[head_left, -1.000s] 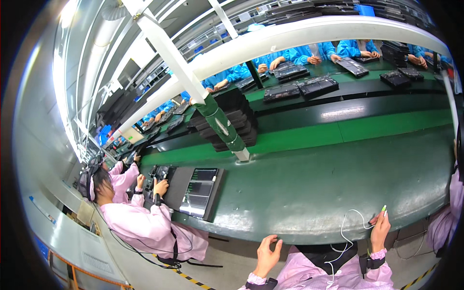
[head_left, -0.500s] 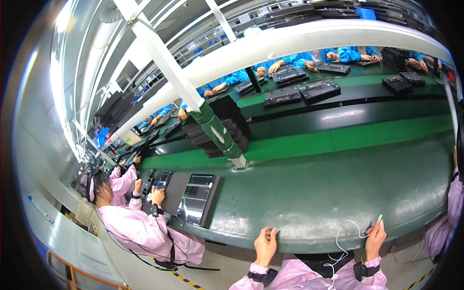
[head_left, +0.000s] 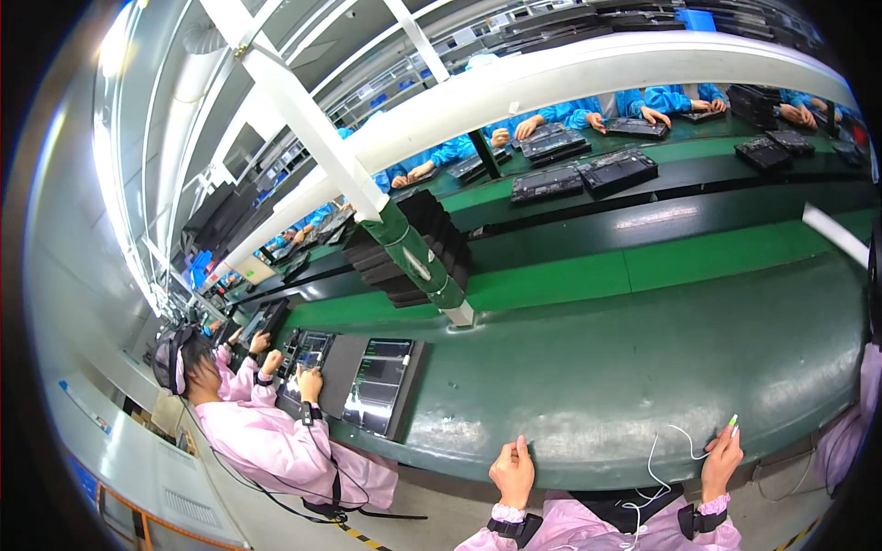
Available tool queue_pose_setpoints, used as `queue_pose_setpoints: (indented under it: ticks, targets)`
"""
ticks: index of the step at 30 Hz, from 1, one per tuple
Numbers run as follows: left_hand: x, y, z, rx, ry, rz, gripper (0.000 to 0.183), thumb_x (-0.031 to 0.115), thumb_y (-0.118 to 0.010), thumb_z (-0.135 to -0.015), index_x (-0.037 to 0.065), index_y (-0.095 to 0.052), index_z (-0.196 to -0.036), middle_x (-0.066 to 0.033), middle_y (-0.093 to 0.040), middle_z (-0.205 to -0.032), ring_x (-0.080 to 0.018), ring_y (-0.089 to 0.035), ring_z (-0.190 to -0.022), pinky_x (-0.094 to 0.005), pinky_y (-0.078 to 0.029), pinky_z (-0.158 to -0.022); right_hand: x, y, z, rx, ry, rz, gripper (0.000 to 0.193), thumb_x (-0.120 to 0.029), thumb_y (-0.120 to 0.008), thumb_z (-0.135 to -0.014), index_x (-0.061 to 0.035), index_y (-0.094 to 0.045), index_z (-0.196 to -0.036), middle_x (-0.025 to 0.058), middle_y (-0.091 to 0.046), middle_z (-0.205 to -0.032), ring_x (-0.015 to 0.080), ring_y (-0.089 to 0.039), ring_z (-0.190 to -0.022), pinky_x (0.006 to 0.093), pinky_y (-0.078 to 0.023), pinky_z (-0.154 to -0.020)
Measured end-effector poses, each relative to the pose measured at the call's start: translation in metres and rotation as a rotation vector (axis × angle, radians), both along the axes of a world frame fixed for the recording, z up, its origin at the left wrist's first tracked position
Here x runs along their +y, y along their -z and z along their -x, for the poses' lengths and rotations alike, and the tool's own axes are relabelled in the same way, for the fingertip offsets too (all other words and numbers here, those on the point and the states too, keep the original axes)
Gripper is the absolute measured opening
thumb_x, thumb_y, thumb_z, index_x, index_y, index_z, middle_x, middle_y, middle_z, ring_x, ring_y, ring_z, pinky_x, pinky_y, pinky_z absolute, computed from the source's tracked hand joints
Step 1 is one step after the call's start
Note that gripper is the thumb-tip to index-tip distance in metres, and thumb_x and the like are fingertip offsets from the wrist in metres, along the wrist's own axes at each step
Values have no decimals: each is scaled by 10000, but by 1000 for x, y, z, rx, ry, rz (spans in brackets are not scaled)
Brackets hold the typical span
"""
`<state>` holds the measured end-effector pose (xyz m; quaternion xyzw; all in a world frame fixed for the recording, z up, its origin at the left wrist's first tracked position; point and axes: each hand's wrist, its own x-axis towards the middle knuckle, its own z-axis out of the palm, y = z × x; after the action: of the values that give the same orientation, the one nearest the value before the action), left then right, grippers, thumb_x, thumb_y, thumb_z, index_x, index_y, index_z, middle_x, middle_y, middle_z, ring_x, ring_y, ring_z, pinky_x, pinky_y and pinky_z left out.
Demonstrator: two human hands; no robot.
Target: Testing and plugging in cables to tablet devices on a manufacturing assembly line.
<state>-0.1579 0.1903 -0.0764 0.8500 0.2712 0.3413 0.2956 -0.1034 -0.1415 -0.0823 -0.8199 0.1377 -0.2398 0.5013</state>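
Observation:
My left hand (head_left: 513, 473) is at the near edge of the green bench (head_left: 588, 386), fingers curled in and thumb pointing up. Whether anything is inside that hand is hidden. Further right, my right hand (head_left: 721, 464) pinches one end of a thin white cable (head_left: 651, 464), where a small white and green tip sticks up past the fingers. The cable loops away from this hand and hangs down over the dark area at my lap. Both wrists carry black bands below pink cuffs.
To my left a person in pink (head_left: 266, 441) works by a tablet-like panel (head_left: 378, 386) on a dark pad. A wrapped post (head_left: 418, 257) rises from the bench beside stacked black trays (head_left: 390, 262). Opposite, people in blue handle black devices (head_left: 620, 172) along the line.
My left hand has turned, its fingers now more curled. My right hand keeps the cable. The view has shifted slightly, and a white bar now juts in at the right.

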Motion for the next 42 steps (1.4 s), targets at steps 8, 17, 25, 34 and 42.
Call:
queue_pose_setpoints:
  ticks: [8,17,25,34,42]
  targets:
    - [-3,-2,0,-23,-19,41,229,206,-629,-839,30,-610,-693,-85,-591,-530,-198,-587,-449,-302,-450,-456,2,5,2,1,49,11,324,-205,-368,-969,30,-479,-775,90,-465,-491,195,-476,-439,333,-349,-458]
    - [-6,-2,0,-16,-27,10,253,205,-622,-853,4,-604,-700,-81,-582,-515,-140,-571,-451,-274,-439,-456,0,2,1,9,45,11,322,-209,-367,-969,23,-474,-773,90,-457,-492,197,-472,-441,336,-343,-460]
    - [-3,-4,1,-5,-32,5,227,193,-632,-837,32,-602,-680,-89,-597,-546,-190,-594,-464,-293,-453,-456,2,9,2,-6,45,24,329,-219,-373,-970,21,-478,-770,88,-450,-497,206,-472,-450,343,-339,-462]
    - [-3,3,0,-28,0,36,285,192,-588,-874,-7,-574,-670,-84,-578,-502,-166,-569,-442,-282,-437,-456,5,3,4,-14,83,29,292,-178,-391,-955,8,-475,-747,94,-464,-495,222,-477,-440,349,-350,-457]
    - [-10,-3,1,24,48,9,302,210,-581,-883,-4,-571,-670,-68,-565,-499,-135,-535,-440,-270,-420,-457,-4,-6,5,-45,-28,77,247,-132,-404,-935,-10,-471,-730,97,-493,-495,242,-514,-431,354,-377,-444]
